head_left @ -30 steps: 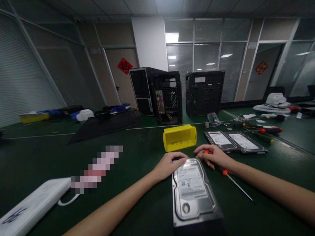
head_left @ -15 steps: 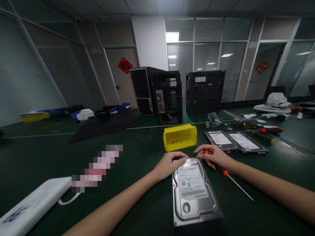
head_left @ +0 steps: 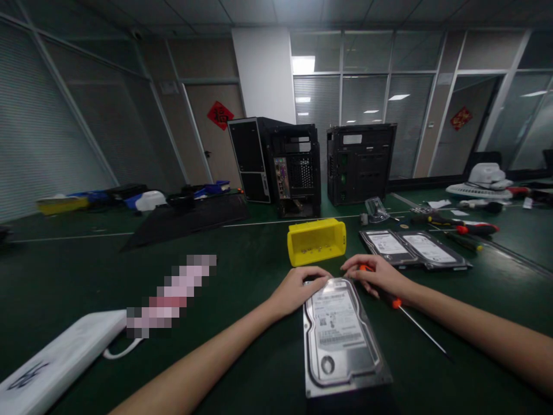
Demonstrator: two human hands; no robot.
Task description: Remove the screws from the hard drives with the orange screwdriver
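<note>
A silver hard drive [head_left: 339, 331] with a white label lies in front of me on the dark green table. My left hand [head_left: 299, 288] grips its far end, thumb along the top edge. Just right of that end, my right hand [head_left: 375, 275] is closed round the orange handle of a screwdriver [head_left: 421, 327], whose shaft points down to the right. Small pieces lie inside a yellow bin [head_left: 317, 241] tipped on its side beyond my hands. Two more hard drives [head_left: 427, 248] are side by side past my right hand.
Black computer cases [head_left: 360, 164] stand at the back. Tools [head_left: 477, 229] and a white device lie at the right. A white power bank-like box [head_left: 64, 357] with a cord and a blurred pink patch are at the left. A black panel [head_left: 190, 219] lies behind.
</note>
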